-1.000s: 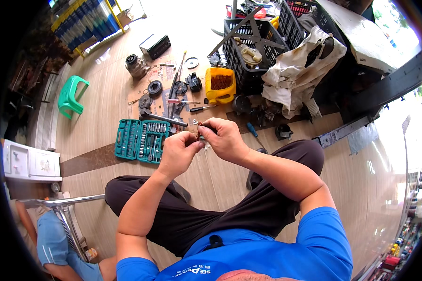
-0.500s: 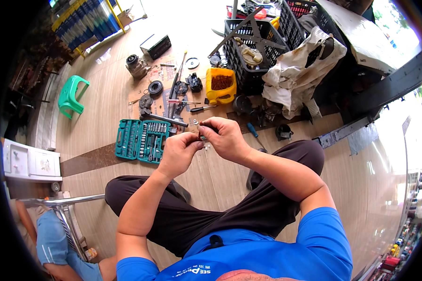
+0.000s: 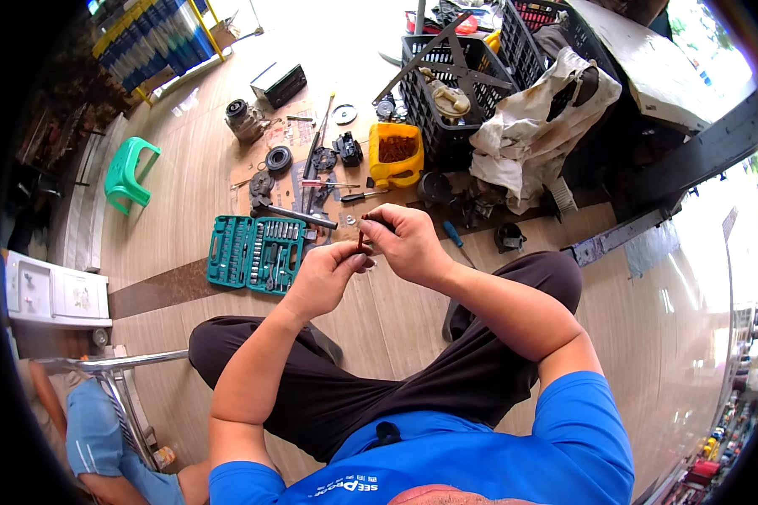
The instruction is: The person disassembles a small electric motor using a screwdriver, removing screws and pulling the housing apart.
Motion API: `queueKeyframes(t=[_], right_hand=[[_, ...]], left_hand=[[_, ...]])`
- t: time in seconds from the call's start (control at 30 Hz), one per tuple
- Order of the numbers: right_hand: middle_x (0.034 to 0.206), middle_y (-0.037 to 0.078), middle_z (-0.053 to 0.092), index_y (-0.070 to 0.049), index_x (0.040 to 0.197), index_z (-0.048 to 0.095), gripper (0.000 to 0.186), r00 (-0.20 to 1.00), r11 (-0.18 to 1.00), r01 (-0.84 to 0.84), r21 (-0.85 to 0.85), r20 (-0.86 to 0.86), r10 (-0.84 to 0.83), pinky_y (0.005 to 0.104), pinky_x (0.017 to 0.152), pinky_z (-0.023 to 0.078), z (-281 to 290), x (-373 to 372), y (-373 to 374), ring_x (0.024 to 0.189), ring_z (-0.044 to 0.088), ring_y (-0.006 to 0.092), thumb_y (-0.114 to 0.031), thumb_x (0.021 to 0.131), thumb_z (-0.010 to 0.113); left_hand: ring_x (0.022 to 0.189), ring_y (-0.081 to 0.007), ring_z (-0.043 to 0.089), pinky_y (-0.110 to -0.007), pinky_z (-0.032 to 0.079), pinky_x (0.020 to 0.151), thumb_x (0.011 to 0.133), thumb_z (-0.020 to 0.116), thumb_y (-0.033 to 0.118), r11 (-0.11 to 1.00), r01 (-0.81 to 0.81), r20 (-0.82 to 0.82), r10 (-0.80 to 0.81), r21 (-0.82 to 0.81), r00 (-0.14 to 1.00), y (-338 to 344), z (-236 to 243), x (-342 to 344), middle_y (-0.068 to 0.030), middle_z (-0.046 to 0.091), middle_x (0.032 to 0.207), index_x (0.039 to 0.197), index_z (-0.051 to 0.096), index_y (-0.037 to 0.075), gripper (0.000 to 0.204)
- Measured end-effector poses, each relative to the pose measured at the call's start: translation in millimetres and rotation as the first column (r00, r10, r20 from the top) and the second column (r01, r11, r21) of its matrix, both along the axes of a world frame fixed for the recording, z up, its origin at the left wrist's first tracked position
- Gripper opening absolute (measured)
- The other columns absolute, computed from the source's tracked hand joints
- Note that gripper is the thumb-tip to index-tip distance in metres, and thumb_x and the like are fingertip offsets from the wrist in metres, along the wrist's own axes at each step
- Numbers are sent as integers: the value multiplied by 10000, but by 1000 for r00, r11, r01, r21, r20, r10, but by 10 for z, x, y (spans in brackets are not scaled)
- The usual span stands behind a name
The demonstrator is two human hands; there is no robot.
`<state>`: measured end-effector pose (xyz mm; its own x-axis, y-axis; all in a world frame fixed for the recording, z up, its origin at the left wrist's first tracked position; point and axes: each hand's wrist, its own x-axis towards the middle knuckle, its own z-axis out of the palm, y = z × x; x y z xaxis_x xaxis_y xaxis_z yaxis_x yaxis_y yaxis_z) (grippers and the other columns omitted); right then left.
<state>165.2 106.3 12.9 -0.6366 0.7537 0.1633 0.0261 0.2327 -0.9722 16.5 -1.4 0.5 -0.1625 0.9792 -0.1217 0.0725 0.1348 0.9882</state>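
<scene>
Head-worn fisheye, left of pair: looks down, close above blue shirt (image 3: 514, 459), floor (image 3: 387, 337) farther off.

Bright, glare on floor (image 3: 177, 202), curved edges

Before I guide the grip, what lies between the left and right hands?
A small, thin reddish-brown piece spans the gap between the left hand and right hand, as the head view shows.

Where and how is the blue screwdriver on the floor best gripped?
I'd take the screwdriver by its blue handle, from above and the left, with the right hand. That hand is nearer, the handle is the thick end, pointing away from the person, and a dark round part sits to its right.
</scene>
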Motion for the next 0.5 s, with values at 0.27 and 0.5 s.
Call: queueKeyframes(t=[0.27, 0.5], right_hand=[[785, 146, 693, 37, 964, 716, 153, 999, 997, 40, 69, -19, -39, 324, 621, 514, -34, -40, -66, 673, 651, 177, -111, 944, 681], [767, 145, 684, 37, 941, 707, 154, 1000, 999, 18, 37, -9, -18, 329, 607, 509, -6, -25, -65, 662, 645, 180, -117, 935, 692]], left_hand=[[707, -101, 662, -257, 537, 673, 926, 684, 57, 997, -61, -148, 54, -47, 988, -20, 64, 5, -72, 729, 785, 950, 712, -58, 121], [686, -84, 642, -251, 517, 641, 888, 755, 94, 993, -98, -257, 78, -66, 963, -10, -40, -25, -52, 718, 763, 907, 707, -37, 140]])
